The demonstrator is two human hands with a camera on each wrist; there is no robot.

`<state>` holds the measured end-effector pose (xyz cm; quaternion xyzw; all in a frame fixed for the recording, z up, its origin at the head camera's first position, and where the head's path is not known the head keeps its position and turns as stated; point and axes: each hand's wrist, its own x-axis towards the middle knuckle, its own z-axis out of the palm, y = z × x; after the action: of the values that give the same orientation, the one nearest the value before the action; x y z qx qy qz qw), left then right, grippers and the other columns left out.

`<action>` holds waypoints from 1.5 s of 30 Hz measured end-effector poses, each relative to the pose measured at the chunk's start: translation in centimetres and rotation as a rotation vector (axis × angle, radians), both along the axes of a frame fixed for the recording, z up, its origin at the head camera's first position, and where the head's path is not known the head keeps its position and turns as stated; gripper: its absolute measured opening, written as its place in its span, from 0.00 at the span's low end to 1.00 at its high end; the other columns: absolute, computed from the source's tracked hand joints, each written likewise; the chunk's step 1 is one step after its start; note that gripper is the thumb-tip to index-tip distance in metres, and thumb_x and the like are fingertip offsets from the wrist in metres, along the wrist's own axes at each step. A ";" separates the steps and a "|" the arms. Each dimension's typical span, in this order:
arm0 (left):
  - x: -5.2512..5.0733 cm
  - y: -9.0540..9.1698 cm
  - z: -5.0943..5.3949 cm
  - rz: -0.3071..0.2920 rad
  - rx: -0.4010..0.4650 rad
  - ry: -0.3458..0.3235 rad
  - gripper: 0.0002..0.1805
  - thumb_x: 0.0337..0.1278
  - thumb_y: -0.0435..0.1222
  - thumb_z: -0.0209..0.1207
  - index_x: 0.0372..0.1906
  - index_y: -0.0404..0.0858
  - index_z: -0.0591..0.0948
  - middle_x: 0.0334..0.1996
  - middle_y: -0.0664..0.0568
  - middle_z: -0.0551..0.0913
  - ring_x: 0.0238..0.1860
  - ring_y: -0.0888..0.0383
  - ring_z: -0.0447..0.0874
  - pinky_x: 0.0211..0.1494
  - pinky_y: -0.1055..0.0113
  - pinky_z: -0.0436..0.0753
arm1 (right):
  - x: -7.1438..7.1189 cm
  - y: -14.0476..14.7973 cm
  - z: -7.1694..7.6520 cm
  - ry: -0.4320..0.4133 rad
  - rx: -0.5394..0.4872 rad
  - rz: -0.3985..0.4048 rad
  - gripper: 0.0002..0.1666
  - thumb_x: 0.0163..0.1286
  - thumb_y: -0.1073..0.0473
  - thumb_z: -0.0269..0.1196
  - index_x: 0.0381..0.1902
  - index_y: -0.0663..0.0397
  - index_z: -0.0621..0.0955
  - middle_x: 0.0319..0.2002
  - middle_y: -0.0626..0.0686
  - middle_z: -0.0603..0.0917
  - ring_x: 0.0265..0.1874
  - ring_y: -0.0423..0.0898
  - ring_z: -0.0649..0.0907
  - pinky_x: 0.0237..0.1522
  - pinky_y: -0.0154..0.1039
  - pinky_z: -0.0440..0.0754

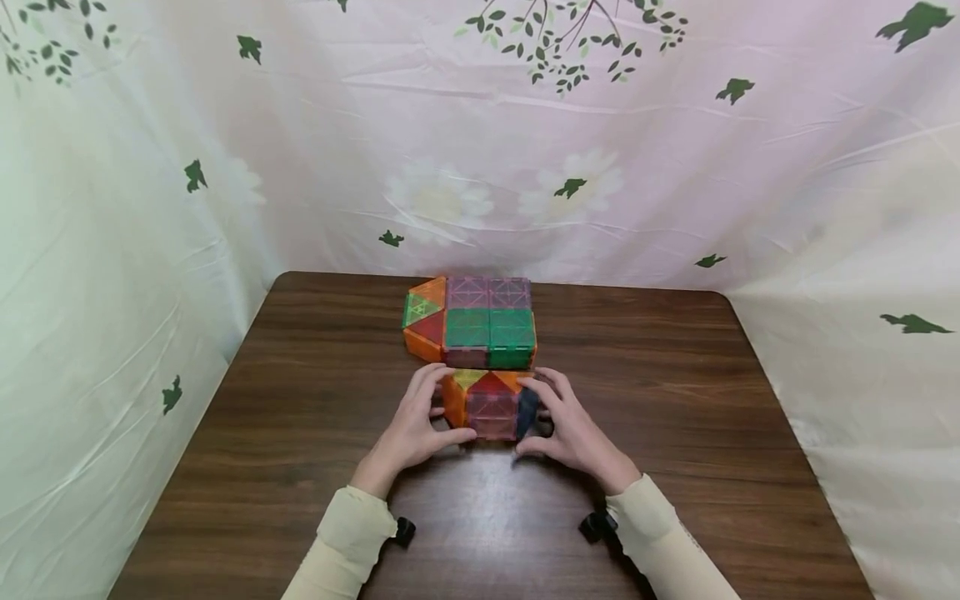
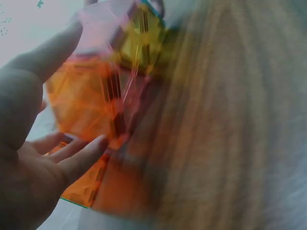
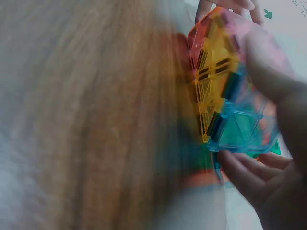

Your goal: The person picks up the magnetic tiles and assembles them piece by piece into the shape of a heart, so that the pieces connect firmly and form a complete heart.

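A small box-like structure of translucent magnetic tiles (image 1: 492, 417) lies between my two hands, with orange, red, yellow, pink and dark blue faces. My left hand (image 1: 416, 425) grips its left end, fingers behind and thumb at the near side; in the left wrist view its fingers lie along an orange tile (image 2: 84, 103). At the other end my right hand (image 1: 573, 429) holds the dark side, and a blue tile (image 3: 242, 129) shows between thumb and fingers in the right wrist view. Just behind stands a larger magnetic tile structure (image 1: 487, 327), purple and green on top with a pointed left end.
The brown wood-grain table (image 1: 315, 417) extends around both structures. A pale curtain (image 1: 487, 150) with leaves and birds hangs behind and at both sides. A black wrist strap piece (image 1: 405, 532) shows at the left cuff, another (image 1: 596, 527) at the right.
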<state>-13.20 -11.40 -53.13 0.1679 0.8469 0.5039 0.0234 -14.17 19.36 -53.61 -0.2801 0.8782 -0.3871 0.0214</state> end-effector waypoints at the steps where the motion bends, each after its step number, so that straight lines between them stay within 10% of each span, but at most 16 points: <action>1: 0.0 0.1 -0.1 0.009 -0.015 0.019 0.54 0.47 0.43 0.82 0.78 0.44 0.65 0.78 0.43 0.59 0.68 0.47 0.71 0.59 0.51 0.86 | 0.0 0.0 0.0 -0.008 -0.010 -0.005 0.55 0.60 0.47 0.80 0.80 0.37 0.65 0.79 0.65 0.56 0.64 0.57 0.78 0.55 0.50 0.86; 10: -0.2 1.4 -0.8 0.156 -0.097 0.066 0.61 0.44 0.43 0.84 0.80 0.34 0.59 0.68 0.40 0.68 0.65 0.46 0.75 0.54 0.57 0.87 | -0.2 -1.0 0.2 0.029 0.034 -0.172 0.57 0.63 0.43 0.78 0.79 0.60 0.63 0.66 0.62 0.72 0.59 0.54 0.81 0.53 0.47 0.87; 18: -1.3 2.5 -0.5 0.274 -0.132 0.125 0.60 0.42 0.43 0.84 0.78 0.34 0.60 0.67 0.36 0.69 0.58 0.43 0.79 0.52 0.58 0.88 | -1.0 -1.8 0.4 -0.018 -0.004 -0.249 0.51 0.68 0.46 0.75 0.79 0.56 0.63 0.59 0.59 0.81 0.51 0.52 0.87 0.47 0.48 0.89; 36: -1.6 3.0 -0.8 0.311 -0.115 0.120 0.59 0.45 0.42 0.84 0.78 0.36 0.60 0.67 0.36 0.67 0.55 0.45 0.83 0.50 0.58 0.88 | -1.4 -1.8 0.8 -0.028 -0.019 -0.254 0.52 0.68 0.49 0.75 0.80 0.54 0.61 0.68 0.64 0.75 0.56 0.56 0.85 0.49 0.52 0.88; 45: -3.4 1.0 -0.6 0.360 -0.094 0.280 0.47 0.59 0.53 0.72 0.75 0.33 0.68 0.66 0.37 0.70 0.58 0.41 0.78 0.60 0.48 0.81 | -2.0 -1.5 1.4 -0.010 0.004 -0.236 0.53 0.70 0.46 0.73 0.83 0.50 0.59 0.73 0.63 0.63 0.62 0.61 0.78 0.53 0.55 0.86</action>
<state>-16.56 -10.40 -53.78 0.0813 0.8807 0.4318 -0.1770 -16.18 17.86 -52.25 -0.1727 0.9058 -0.3864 -0.0195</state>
